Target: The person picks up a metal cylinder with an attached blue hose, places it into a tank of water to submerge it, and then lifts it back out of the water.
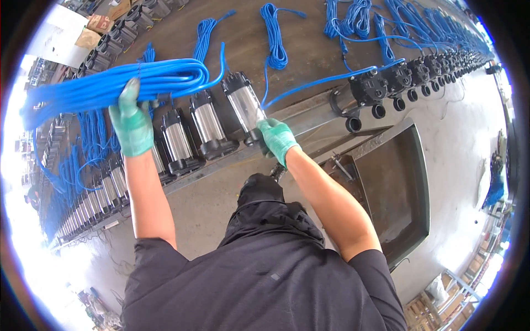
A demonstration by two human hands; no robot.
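A thick hank of blue cable stretches across the left, smeared by motion at its far left end. My left hand, in a green glove, is closed around its underside. At the middle, my gloved right hand grips the near end of a pump with a silver cylindrical body and black end parts; some of its fingers are hidden. This pump leans on the bench's front edge. Two similar pumps, a silver one and another, stand just left of it.
The long brown bench bears several blue cable bundles. A row of black pump housings lines its edge to the right, and more silver pumps run off left. Below the bench at right stands a dark metal bin.
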